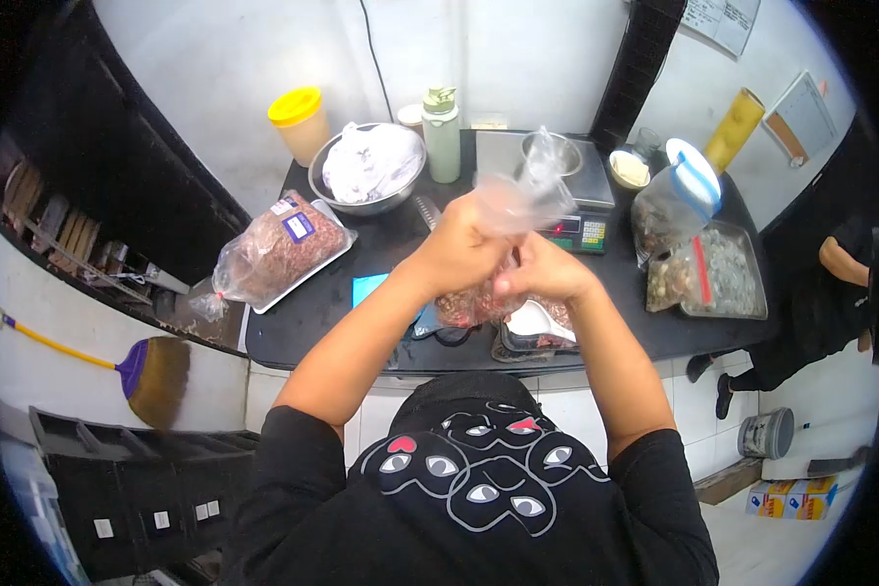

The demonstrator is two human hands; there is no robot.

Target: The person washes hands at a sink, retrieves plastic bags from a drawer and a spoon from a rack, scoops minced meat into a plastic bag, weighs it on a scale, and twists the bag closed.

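My left hand is closed round the gathered neck of a clear plastic bag. Reddish-brown chunky food fills the bag's lower part, and its loose top flares up, blurred, above my fingers. My right hand pinches the same neck from the right side. Just below my right hand, a clear tub holds similar brown food with a white scoop resting on it. A blue packet lies left of the bag, partly hidden by my left forearm.
Behind my hands stands a digital scale with a metal bowl. A large bag of brown food, a steel bowl and a green bottle stand left. Rightward are a tray of small bags and a person.
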